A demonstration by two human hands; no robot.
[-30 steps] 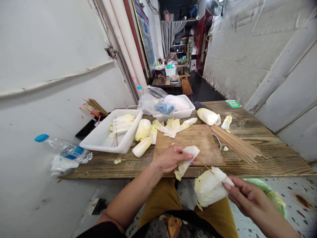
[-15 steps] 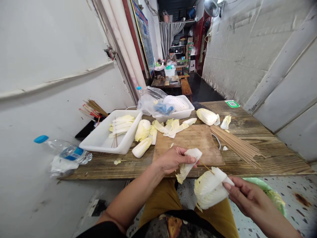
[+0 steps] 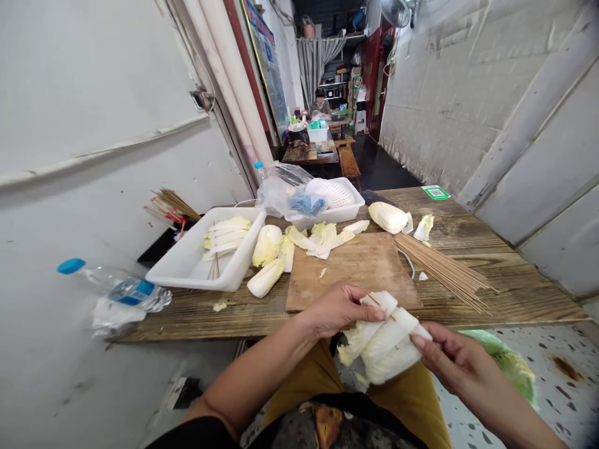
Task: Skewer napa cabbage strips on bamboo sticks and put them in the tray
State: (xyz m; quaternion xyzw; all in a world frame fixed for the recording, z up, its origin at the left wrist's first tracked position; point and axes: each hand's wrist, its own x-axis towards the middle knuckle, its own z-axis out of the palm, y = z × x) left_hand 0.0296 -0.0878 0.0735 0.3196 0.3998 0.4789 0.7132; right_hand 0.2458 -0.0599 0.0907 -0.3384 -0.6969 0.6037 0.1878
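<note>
Above my lap, just off the table's front edge, my left hand (image 3: 349, 312) pinches a smaller napa cabbage leaf (image 3: 358, 340) with a thin bamboo skewer (image 3: 373, 299) passing through it. My right hand (image 3: 449, 352) grips the thick white end of larger cabbage leaves (image 3: 390, 349) on the same skewer. Both pieces now lie side by side, overlapping. Beyond my hands is a wooden cutting board (image 3: 346, 274). A bundle of bare skewers (image 3: 442, 271) lies to its right, and loose leaves (image 3: 322, 237) rest along its far edge.
At left stands a white tray (image 3: 159, 274) with skewered leaves, beside cabbage hearts (image 3: 266, 277). A water bottle (image 3: 135, 290) lies at the table's left end. Behind is a second white tub (image 3: 350, 209) with plastic bags. Another person (image 3: 321, 103) sits far back.
My left hand has brought the smaller leaf right along the skewer, up against the larger leaves. The skewer gap between them has closed, and its tip now shows beyond the left leaf.
</note>
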